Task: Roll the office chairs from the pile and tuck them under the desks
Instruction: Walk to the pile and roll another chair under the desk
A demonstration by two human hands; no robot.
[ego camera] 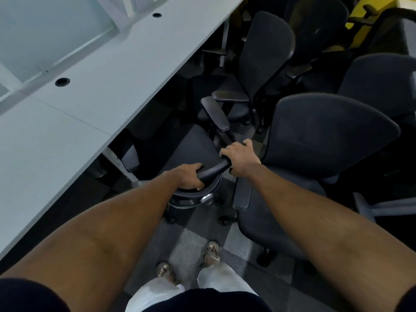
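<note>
A dark grey office chair stands in front of me, its seat pointing at the long white desk and partly under the desk's edge. My left hand grips the top rim of its backrest on the left. My right hand grips the same rim on the right. One armrest sticks up beyond the seat. The chair's wheels show below the backrest on the carpet.
Several more dark office chairs crowd the right: one close at my right, another further back beside the desk, others behind. A yellow object sits at the far right. My sandalled feet stand on checkered carpet.
</note>
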